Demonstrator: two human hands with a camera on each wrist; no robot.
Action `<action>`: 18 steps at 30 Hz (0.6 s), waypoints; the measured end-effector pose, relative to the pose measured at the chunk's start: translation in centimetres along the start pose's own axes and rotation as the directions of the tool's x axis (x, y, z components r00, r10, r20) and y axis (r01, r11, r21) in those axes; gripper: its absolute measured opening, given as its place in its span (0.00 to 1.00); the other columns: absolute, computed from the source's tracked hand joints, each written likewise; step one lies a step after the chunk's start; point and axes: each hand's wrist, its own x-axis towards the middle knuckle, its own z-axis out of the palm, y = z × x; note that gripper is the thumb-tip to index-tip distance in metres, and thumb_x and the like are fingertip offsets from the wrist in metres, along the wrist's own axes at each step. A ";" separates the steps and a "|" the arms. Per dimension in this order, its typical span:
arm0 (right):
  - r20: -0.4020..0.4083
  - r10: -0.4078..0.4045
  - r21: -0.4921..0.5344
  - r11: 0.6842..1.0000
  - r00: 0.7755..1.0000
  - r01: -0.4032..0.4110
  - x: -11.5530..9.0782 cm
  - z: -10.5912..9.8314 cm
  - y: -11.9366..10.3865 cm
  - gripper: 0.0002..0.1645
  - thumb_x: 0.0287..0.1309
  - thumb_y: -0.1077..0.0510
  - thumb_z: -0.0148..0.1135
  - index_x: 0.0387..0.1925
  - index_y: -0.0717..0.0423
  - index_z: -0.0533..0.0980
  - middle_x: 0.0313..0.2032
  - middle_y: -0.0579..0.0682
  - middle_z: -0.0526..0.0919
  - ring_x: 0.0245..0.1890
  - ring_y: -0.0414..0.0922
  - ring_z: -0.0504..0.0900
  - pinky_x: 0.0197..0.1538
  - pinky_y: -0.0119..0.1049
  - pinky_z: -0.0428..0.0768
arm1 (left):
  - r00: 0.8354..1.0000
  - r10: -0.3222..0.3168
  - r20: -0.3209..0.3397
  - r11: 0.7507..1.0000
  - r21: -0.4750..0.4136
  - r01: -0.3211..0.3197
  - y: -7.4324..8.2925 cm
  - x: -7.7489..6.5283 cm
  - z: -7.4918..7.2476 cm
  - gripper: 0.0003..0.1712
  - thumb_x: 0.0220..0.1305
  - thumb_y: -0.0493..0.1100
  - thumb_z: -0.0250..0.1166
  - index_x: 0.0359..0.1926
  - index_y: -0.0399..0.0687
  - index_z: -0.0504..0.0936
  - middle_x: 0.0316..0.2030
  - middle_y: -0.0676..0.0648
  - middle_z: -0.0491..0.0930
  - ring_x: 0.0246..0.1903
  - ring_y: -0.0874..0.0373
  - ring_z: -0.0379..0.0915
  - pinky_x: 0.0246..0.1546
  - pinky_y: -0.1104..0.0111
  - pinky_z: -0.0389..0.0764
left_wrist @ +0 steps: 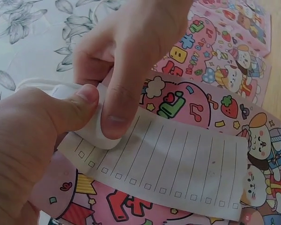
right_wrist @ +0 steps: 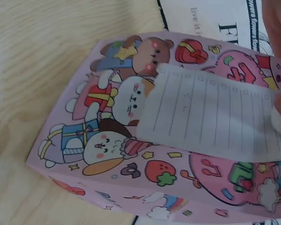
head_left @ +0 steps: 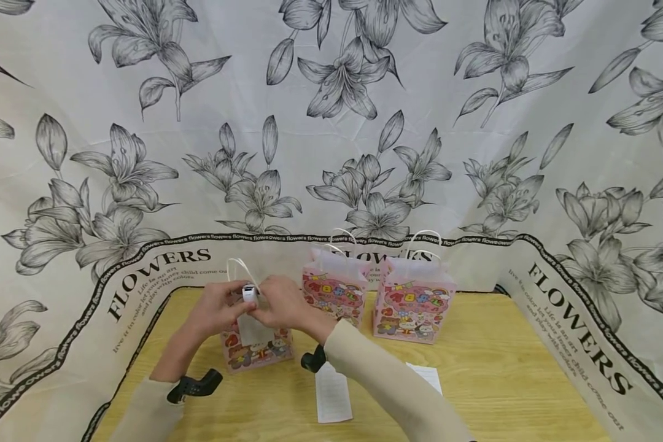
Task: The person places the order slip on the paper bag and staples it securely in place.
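A small white stapler point(head_left: 250, 296) sits over the top edge of a pink cartoon-print paper gift bag point(head_left: 254, 357). My left hand point(head_left: 217, 312) grips it from the left, its thumb lying along the stapler's side in the left wrist view. From the other side my right hand point(head_left: 285, 302) holds it too, thumb pressed on its rounded end. Under that end, a lined checklist slip point(left_wrist: 173, 161) hangs flat down the bag's front. White cord handles point(head_left: 240, 265) rise behind the hands. The fingers behind the bag's edge are hidden.
Two similar pink gift bags point(head_left: 413, 307) stand upright to the right, the nearer one partly behind my right forearm. Another lined slip point(head_left: 333, 396) lies on the wooden table point(head_left: 508, 368), and a second slip point(head_left: 426, 376) shows past my right sleeve. Flower-printed cloth point(head_left: 342, 153) encloses the table's back and sides.
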 end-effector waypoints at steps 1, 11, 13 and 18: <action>0.003 0.010 0.012 1.000 1.000 -0.010 -0.1 0.0 0.0 0.16 0.57 0.38 0.65 0.28 0.45 0.80 0.25 0.38 0.80 0.27 0.36 0.75 0.27 0.29 0.72 | 1.000 0.001 -0.007 1.000 0.012 -0.001 -0.1 0.0 0.1 0.21 0.54 0.36 0.74 0.49 0.34 0.83 0.40 0.42 0.85 0.37 0.53 0.83 0.33 0.67 0.82; 0.213 0.055 0.087 0.993 0.975 -0.075 0.0 -1.6 0.7 0.20 0.54 0.33 0.66 0.32 0.44 0.82 0.24 0.38 0.79 0.26 0.36 0.74 0.24 0.29 0.70 | 0.997 -0.029 0.070 0.999 -0.021 0.030 0.1 0.1 0.0 0.24 0.56 0.36 0.73 0.53 0.32 0.80 0.41 0.39 0.84 0.36 0.53 0.84 0.32 0.68 0.82; 0.244 0.077 0.118 0.987 0.967 -0.109 0.0 -1.8 1.0 0.22 0.50 0.32 0.68 0.33 0.43 0.82 0.22 0.37 0.77 0.23 0.36 0.72 0.22 0.29 0.68 | 0.994 -0.041 0.104 0.998 -0.042 0.045 0.3 0.2 -0.1 0.24 0.57 0.37 0.72 0.55 0.33 0.79 0.43 0.39 0.83 0.38 0.51 0.83 0.34 0.67 0.83; 0.255 0.063 0.175 0.978 0.965 -0.110 0.0 -1.8 1.2 0.25 0.48 0.35 0.71 0.42 0.45 0.81 0.27 0.38 0.79 0.25 0.35 0.74 0.25 0.29 0.70 | 0.994 -0.066 0.087 0.996 -0.046 0.070 0.6 -0.2 -0.5 0.23 0.58 0.37 0.71 0.55 0.35 0.79 0.46 0.39 0.82 0.41 0.47 0.83 0.36 0.66 0.83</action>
